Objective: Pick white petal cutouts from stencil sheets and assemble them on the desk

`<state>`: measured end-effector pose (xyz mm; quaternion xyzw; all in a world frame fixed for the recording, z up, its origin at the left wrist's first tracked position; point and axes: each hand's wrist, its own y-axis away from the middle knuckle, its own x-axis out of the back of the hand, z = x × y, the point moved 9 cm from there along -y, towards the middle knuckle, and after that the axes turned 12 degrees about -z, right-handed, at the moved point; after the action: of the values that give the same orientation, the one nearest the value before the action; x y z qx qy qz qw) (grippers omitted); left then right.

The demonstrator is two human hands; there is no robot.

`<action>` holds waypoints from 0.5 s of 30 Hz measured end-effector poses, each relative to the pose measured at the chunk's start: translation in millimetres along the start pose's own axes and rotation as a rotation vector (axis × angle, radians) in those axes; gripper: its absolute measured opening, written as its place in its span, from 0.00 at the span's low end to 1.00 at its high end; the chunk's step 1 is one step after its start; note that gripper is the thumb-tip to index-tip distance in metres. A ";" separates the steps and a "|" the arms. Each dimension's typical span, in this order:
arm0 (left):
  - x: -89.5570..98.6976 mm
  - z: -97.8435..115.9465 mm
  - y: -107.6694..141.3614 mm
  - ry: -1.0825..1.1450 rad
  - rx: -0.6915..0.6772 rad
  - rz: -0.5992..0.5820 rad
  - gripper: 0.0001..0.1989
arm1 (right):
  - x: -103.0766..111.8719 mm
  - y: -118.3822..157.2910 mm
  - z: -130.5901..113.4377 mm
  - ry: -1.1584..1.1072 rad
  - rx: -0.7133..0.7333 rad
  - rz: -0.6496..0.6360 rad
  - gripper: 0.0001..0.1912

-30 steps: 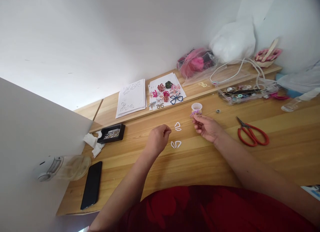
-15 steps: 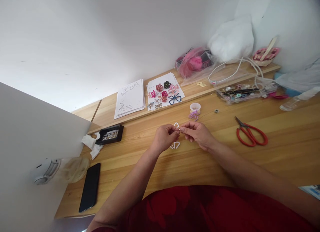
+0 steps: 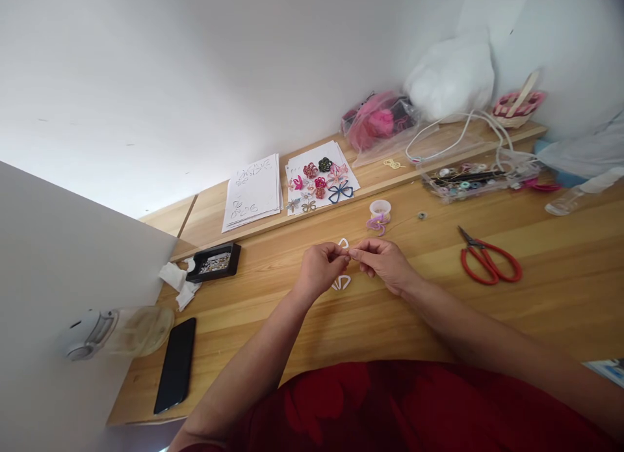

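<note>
My left hand (image 3: 322, 266) and my right hand (image 3: 383, 260) meet fingertip to fingertip above the wooden table (image 3: 370, 322). Both are pinched on a white looped piece (image 3: 344, 242), whose upper loop shows above the fingertips. Below them, white loops (image 3: 342, 282) show beside my left fingers; whether they join the upper loop is hidden. Just behind my hands stands a small white tub (image 3: 380, 209) with a purple looped piece (image 3: 377, 224) at its front.
Red-handled scissors (image 3: 490, 260) lie to the right, near a small spool (image 3: 422, 216). Behind are beaded flowers (image 3: 320, 182) on paper, drawn sheets (image 3: 251, 195) and a clear box (image 3: 468, 182). Leftward are a black tray (image 3: 214, 262), tissue (image 3: 178, 281) and a phone (image 3: 175, 366).
My right fingertips have shifted very slightly to the left, closer against my left fingertips. The pinch of both hands looks the same.
</note>
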<state>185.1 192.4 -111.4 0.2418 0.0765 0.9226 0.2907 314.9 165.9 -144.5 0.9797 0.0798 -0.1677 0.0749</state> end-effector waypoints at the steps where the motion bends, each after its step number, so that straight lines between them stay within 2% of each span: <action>1: 1.6 2.5 1.2 -0.049 -0.005 0.016 0.08 | -0.3 0.0 1.1 -0.004 -0.006 -0.001 0.12; 6: 10.1 19.1 8.8 -0.358 -0.027 0.105 0.04 | 6.3 -1.6 4.5 -0.044 -0.045 0.031 0.14; 15: 11.9 29.3 12.3 -0.700 -0.115 0.140 0.08 | 40.4 -5.3 -3.5 -0.098 -0.099 0.177 0.14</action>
<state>184.8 189.2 -77.6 0.5310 -0.0965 0.8043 0.2486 352.6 177.1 -155.7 0.9687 -0.0024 -0.2040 0.1417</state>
